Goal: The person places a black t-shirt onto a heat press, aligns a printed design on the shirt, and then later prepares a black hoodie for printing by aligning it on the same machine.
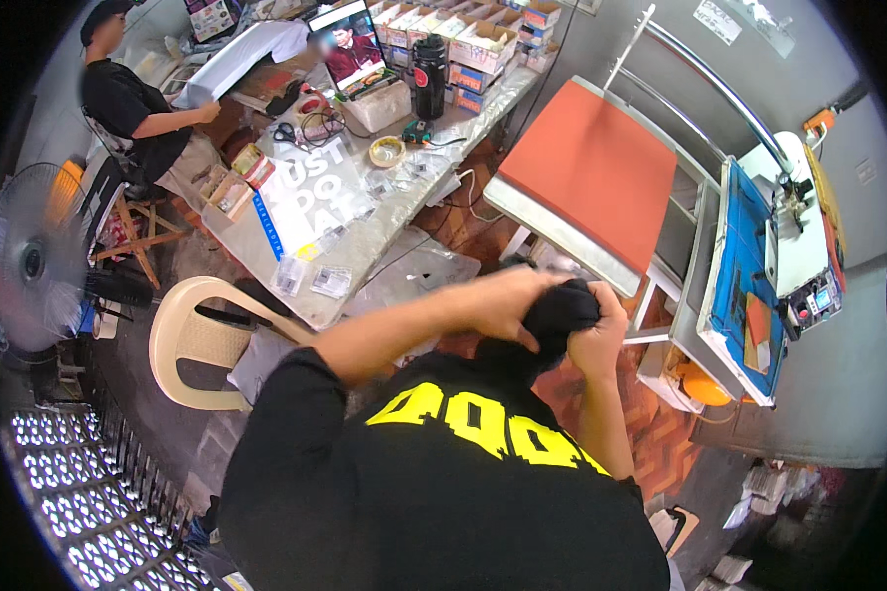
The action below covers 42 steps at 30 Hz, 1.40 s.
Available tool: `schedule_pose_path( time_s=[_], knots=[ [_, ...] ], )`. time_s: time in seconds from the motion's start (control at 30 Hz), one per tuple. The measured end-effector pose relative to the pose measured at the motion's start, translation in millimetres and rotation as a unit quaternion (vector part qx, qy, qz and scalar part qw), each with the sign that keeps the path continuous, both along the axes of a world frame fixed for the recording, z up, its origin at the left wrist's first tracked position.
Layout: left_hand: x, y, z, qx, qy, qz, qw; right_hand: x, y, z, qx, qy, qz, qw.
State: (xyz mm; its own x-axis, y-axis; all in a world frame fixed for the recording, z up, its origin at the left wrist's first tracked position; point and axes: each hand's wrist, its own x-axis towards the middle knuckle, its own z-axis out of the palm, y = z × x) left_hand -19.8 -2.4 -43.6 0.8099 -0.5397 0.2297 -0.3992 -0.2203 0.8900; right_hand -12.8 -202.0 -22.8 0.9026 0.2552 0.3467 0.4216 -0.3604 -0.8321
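Note:
My left hand and my right hand grip a bunched black cloth in front of me, above the tiled floor. The left one is slightly blurred, its fingers partly over the cloth; the right one wraps round the cloth's right side. Below them is black fabric with large yellow lettering, which continues toward the lower edge along my forearms. Just beyond my hands at the right stands a heat press with an orange pad.
A cluttered table holds printed sheets, a tablet, a bottle and boxes. A co-worker sits at upper left. A fan and plastic chair stand at left. The press's raised upper part is at right, a metal grille at lower left.

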Motion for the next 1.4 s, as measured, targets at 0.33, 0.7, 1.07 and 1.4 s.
schedule_pose_path(
  time_s=[0.33,0.7,1.07,1.4],
  knots=[
    [9.8,53.7,-21.9,0.156,-0.242,0.280,0.916,5.9,-64.0,52.5,-0.120,-0.164,-0.108,0.973],
    [65.7,89.1,-60.2,0.122,0.005,0.494,0.861,40.4,-117.6,-31.0,-0.208,-0.060,-0.282,0.935],
    [70.5,90.8,153.9,-0.439,-0.190,0.209,0.853,14.7,-135.4,170.7,0.249,-0.170,0.118,0.946],
    [123.0,88.6,40.1,0.082,-0.189,0.255,0.945,131.5,-126.1,57.3,0.014,0.142,0.020,0.990]
  ],
)
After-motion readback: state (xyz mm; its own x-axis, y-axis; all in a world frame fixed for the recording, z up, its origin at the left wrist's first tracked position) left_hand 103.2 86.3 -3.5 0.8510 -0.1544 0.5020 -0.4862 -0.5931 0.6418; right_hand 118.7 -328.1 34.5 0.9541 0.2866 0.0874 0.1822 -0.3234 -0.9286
